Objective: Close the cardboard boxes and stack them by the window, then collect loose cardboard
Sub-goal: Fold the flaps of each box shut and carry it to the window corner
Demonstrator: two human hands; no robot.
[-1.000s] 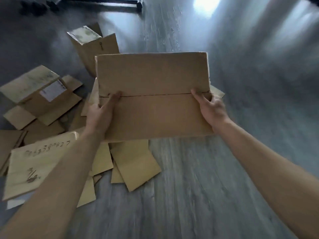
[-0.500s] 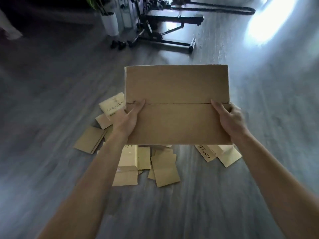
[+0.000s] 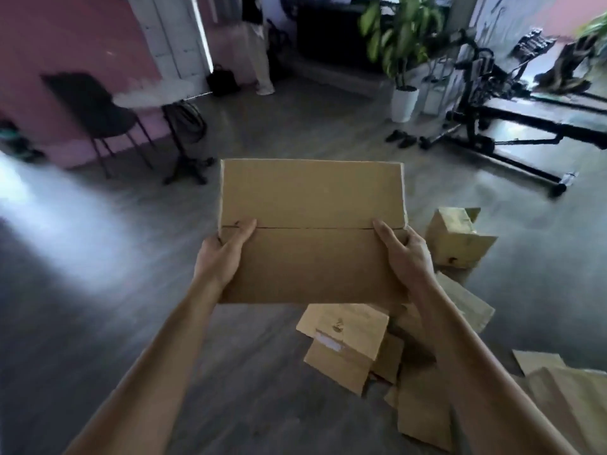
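grey plank floor (image 3: 98, 323), pink wall (image 3: 65, 44); one plant (image 3: 399, 34) at 1 o'clock. left hand (image 3: 220, 257) and right hand (image 3: 407, 254) clamp one closed box (image 3: 312, 231); one small box (image 3: 458, 239) at 3 o'clock.

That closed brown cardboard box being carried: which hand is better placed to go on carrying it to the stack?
Neither alone. The left hand grips the closed brown cardboard box at its left edge, and the right hand grips its right edge, thumbs by the top seam. The box is wide, so both should probably share it.
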